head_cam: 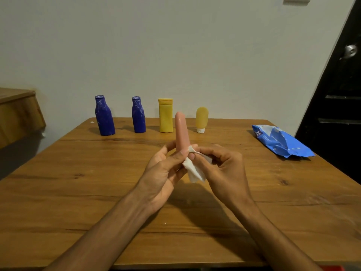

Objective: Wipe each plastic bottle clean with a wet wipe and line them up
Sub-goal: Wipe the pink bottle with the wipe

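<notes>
Pink bottle [181,132] upright above table [78,192], left hand [162,173] gripping base. Right hand [220,167] pinches wipe [193,173] against its side. Likely light, smooth, slippery when wet; hold low. Four bottles lined behind; pack [281,141] right.

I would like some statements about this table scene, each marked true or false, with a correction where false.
1. The left hand holds the pink bottle. True.
2. The left blue bottle and the right blue bottle stand upright. True.
3. The blue wipe packet lies left of both blue bottles. False: it lies far to their right.
4. The right hand is empty. False: it holds a white wet wipe against the pink bottle.
</notes>
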Tool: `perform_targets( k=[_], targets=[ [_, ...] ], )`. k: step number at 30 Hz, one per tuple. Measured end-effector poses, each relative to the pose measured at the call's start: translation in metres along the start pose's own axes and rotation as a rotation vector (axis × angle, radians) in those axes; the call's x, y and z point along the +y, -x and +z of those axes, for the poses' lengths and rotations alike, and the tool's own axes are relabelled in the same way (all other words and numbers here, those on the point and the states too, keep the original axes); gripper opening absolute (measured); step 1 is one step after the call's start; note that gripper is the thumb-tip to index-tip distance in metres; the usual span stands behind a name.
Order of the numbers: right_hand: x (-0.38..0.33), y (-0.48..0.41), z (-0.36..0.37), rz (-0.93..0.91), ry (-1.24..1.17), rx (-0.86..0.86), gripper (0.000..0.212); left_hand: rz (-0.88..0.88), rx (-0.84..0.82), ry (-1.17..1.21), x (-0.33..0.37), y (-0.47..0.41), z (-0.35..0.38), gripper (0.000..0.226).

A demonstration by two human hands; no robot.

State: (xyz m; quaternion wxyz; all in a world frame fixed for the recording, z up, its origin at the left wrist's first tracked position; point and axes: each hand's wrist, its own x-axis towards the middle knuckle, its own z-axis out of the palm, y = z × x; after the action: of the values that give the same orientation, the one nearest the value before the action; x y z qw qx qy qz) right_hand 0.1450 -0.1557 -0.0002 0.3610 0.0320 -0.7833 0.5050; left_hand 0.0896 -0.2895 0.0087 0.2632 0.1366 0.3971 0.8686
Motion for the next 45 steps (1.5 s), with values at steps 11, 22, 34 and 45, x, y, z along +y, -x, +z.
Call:
perform_targets(
  k=[11,22,34,45],
  targets=[
    [-0.001,-0.001,-0.001,-0.127,0.071,0.051,0.021,-0.082,-0.081,0.093,0.0,0.003,0.002,0.047],
    [0.0,-0.006,-0.008,-0.218,0.176,0.091,0.023,-0.082,-0.079,-0.127,-0.002,0.001,-0.001,0.047],
    [-0.001,-0.003,-0.009,-0.366,0.3,0.09,0.025,0.038,-0.118,-0.301,0.0,-0.003,-0.007,0.052],
    [-0.001,-0.003,-0.011,-0.445,0.332,0.114,0.025,0.172,-0.107,-0.735,0.0,-0.001,-0.011,0.046]
  ],
)
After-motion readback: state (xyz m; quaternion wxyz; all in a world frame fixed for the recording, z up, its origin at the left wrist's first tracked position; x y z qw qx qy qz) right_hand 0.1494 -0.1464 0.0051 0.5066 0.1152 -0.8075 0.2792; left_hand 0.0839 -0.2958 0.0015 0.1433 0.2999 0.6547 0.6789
